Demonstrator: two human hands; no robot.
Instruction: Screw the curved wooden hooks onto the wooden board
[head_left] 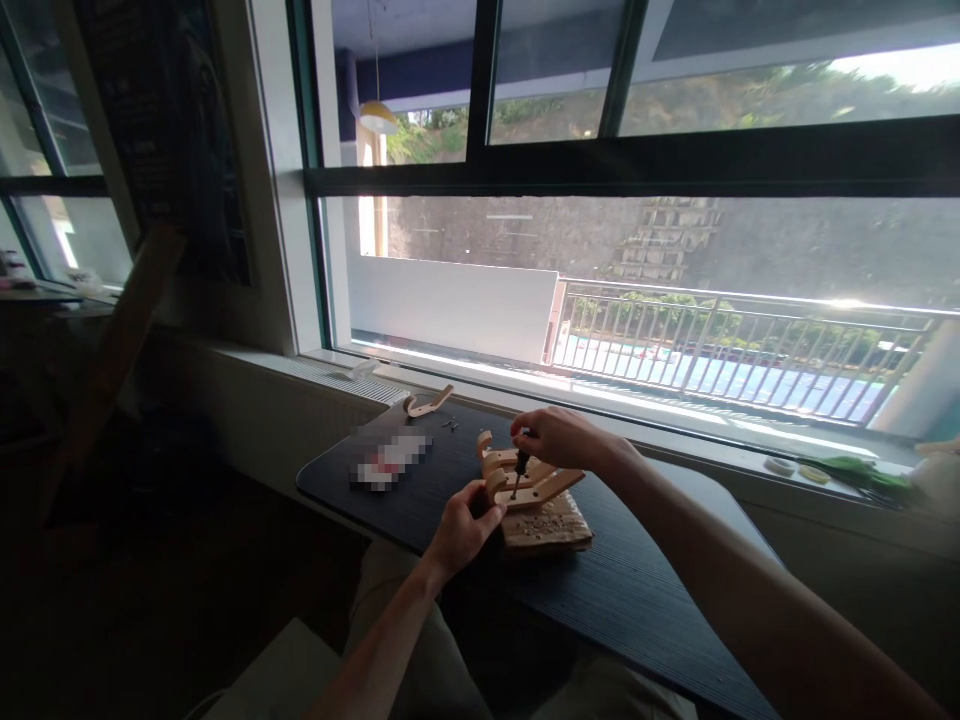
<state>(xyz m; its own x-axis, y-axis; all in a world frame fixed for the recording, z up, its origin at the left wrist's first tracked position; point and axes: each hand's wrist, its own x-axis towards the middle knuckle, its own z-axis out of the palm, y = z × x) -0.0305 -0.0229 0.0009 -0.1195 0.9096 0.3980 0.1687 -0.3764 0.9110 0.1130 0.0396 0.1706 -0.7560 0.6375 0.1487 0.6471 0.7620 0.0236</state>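
A light wooden hook piece (534,486) with curled ends lies on a flat wooden block (547,528) on a dark table (637,590). My left hand (463,528) grips the near end of the wooden piece, fingers closed on it. My right hand (559,438) is closed around the top of a small dark screwdriver (519,470), which stands upright with its tip on the wooden piece. Another wooden hook (427,403) lies at the table's far left corner, with a few small screws (451,424) beside it.
A blurred flat packet (390,460) lies on the table's left part. The table stands against a windowsill (675,440) under a large window. Green items (862,472) rest on the sill at right. A wooden beam (112,350) leans at left.
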